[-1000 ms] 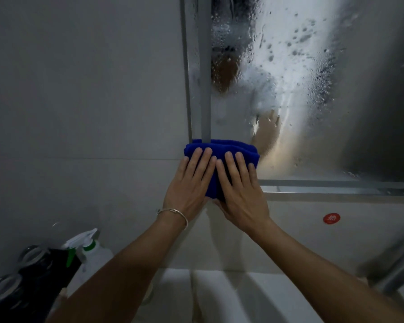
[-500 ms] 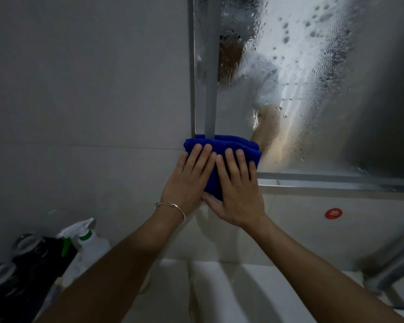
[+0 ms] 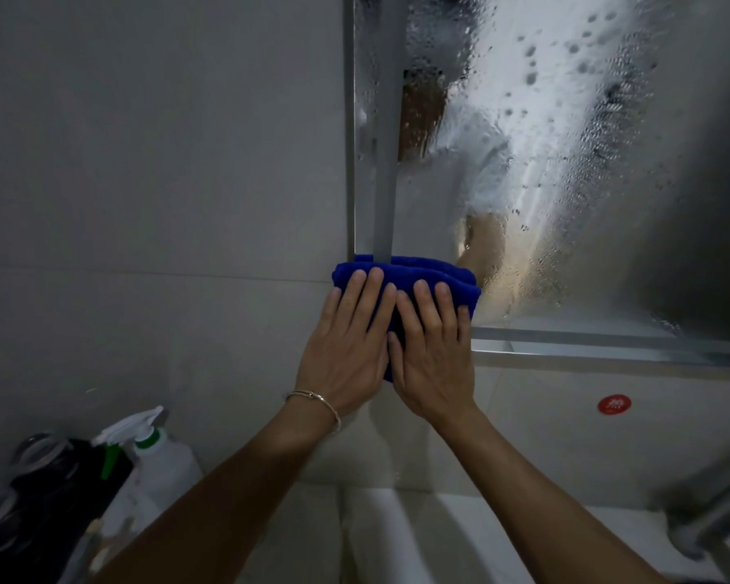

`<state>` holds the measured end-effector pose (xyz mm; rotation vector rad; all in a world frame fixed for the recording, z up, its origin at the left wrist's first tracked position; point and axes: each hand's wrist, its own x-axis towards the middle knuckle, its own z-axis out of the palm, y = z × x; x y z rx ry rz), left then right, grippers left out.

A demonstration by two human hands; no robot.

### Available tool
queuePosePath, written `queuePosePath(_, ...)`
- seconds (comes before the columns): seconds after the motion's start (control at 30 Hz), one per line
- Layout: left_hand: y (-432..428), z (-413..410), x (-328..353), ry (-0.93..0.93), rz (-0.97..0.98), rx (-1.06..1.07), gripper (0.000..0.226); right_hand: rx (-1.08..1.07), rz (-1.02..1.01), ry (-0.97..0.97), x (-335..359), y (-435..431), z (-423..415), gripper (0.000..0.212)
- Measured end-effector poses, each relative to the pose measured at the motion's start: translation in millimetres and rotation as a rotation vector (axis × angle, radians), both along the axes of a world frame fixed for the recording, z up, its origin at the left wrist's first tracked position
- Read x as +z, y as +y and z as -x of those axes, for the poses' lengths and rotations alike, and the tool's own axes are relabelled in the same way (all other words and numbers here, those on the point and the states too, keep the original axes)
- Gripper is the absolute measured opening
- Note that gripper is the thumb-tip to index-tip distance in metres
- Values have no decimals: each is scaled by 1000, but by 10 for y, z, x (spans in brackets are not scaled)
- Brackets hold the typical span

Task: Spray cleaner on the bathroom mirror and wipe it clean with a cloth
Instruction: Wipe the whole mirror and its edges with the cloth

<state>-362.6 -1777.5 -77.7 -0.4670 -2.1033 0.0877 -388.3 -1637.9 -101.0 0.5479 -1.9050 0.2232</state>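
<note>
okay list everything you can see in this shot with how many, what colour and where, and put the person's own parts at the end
mirror: one, silver-framed, wet with droplets, upper right
cloth: one, blue, folded, pressed at the mirror's lower left corner
spray bottle: one, white with green collar and trigger, lower left
dark containers: number unclear, black, far lower left
sticker: one, red, round, on the wall below the mirror
sink: one, white, bottom centre
tap: one, metal, lower right
bracelet: one, silver, left wrist
left hand: flat on the cloth
right hand: flat on the cloth
</note>
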Motion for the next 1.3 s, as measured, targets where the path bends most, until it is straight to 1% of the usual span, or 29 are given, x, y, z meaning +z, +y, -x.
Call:
queuePosePath(0.13,72,112,-88,56,-67,18,71,14,9,-1,-6,0,-1,57)
queuePosePath(0.23,75,139,-85,65,-112,-23,63,14,44,-7,-11,-27,-2,56)
queuePosePath(0.3,49,158,-72,52,-100,-56,56,4,44,7,-17,-30,11,56)
queuePosePath(0.4,0,174,-55,44,-43,-45,56,-4,20,48,5,-15,56,56)
queuePosePath(0.47,-3,195,48,63,-43,-56,56,-6,21,81,122,-24,94,55)
queuePosePath(0.53,3,235,309,93,-60,-101,58,10,49,106,390,-52,129,51)
queuePosePath(0.6,3,292,745,128,-77,-146,62,13,79,140,815,-83,166,49)
queuePosePath(0.67,0,332,1250,166,-98,-172,62,5,107,190,1306,-101,184,48)
queuePosePath(0.77,23,359,1956,255,-113,-175,59,-9,120,248,2032,-101,199,50)
queuePosePath(0.83,57,351,2184,271,-134,-149,59,-9,102,252,2285,-89,201,51)
queuePosePath(0.93,103,312,1988,267,-149,-134,59,-7,61,262,2138,-26,195,50)
queuePosePath(1.03,111,273,1372,202,-93,-52,62,-24,3,225,1489,43,200,50)
queuePosePath(1.1,103,254,960,164,-34,8,69,-35,-32,208,1042,79,213,53)
queuePosePath(1.17,110,232,683,130,11,56,73,-39,-66,196,768,90,221,56)
queuePosePath(1.23,112,218,622,122,20,89,72,-48,-64,190,720,80,212,56)
queuePosePath(1.3,113,205,758,114,21,75,72,-41,-45,182,855,62,186,54)
